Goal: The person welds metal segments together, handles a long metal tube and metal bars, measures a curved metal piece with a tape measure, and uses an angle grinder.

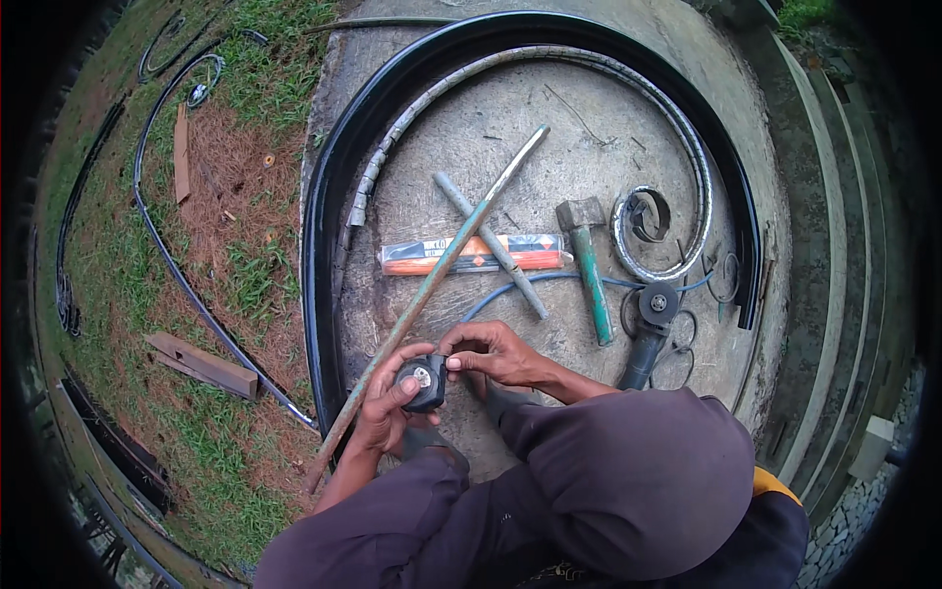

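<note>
My left hand [385, 404] is wrapped round a dark tape measure [424, 390] with a pale round label, its thumb lying across the case. At the right side of the case the fingertips of my right hand [508, 359] are pinched together against it; whether they grip the tape's end is too small to tell. A long rusty, greenish metal bar [432, 280] runs slantwise past my left hand. I cannot tell whether the hand touches it. The bar crosses a short grey rod [510, 263] and an orange-and-white packet [407, 257] on the concrete.
A hammer [594, 285] with a green handle and an angle grinder [648, 329] lie to the right. A big black curved metal channel [324, 226] arches round a silvery scroll-shaped metal strip [702, 157]. Grass [255, 285] and wooden pieces [203, 363] are on the left.
</note>
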A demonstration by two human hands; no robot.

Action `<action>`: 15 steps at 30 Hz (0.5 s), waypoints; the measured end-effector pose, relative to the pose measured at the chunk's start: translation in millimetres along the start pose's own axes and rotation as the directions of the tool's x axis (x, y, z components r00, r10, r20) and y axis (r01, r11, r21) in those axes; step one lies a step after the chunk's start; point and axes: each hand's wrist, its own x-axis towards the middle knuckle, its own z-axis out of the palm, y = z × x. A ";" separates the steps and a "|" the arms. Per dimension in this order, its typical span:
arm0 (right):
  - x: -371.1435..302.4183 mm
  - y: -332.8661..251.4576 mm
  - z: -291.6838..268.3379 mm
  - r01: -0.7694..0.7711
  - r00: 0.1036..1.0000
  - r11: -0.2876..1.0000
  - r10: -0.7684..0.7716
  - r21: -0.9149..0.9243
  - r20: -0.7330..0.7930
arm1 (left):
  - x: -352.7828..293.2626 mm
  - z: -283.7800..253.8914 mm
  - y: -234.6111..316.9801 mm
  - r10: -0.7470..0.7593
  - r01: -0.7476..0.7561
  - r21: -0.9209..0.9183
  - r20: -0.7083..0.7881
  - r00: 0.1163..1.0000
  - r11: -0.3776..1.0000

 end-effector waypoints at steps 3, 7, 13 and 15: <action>5.2 -1.8 -5.7 0.068 0.997 0.994 -0.066 -0.083 0.032 | 0.9 -2.6 2.8 -0.086 0.086 -0.029 -0.002 0.996 0.996; 11.4 -10.9 -8.0 -0.133 0.991 0.991 0.133 -0.015 0.012 | 0.0 16.5 10.1 0.395 -0.158 0.861 -0.054 0.917 0.484; 24.5 -13.1 -3.8 -0.187 0.980 0.976 0.194 -0.108 0.052 | -2.1 26.1 19.9 0.471 -0.246 0.962 0.163 0.867 0.120; 25.3 -15.1 -2.9 -0.182 0.979 0.980 0.189 -0.082 0.082 | -4.0 27.4 25.1 0.421 -0.260 0.947 0.161 0.893 0.189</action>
